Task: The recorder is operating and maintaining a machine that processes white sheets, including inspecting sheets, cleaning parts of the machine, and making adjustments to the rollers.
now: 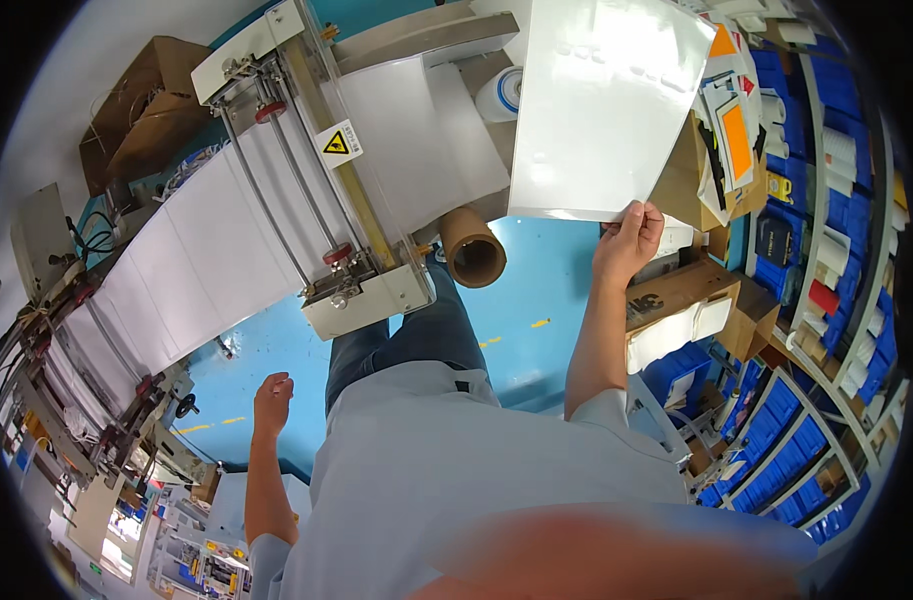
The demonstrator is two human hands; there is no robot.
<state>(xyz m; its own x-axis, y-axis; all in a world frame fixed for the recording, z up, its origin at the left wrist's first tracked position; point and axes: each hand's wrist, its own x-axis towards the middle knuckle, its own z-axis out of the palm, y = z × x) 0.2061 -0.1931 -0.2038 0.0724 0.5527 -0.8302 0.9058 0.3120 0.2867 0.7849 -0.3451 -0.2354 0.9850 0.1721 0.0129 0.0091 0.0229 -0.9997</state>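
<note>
My right hand (pixel 631 238) pinches the near edge of a glossy white sheet (pixel 616 120), thumb on top. The sheet stretches away from me at the upper right, and light glares off its surface. Low at my left side, my left hand (pixel 273 400) hangs with its fingers curled in and nothing visible in them. A machine with metal rods and red-collared rollers (pixel 316 190) stands between the hands and beyond them. A long white web (pixel 191 265) runs through it. Close to its right end is a brown cardboard tube (pixel 473 255), left of the sheet.
A white roll with a blue core (pixel 501 95) lies behind the tube. Open cardboard boxes (pixel 681 300) stand right of my right arm, before shelves with blue bins (pixel 846 200). Another roller machine (pixel 86 370) is at the left. A brown carton (pixel 141 115) sits at the upper left.
</note>
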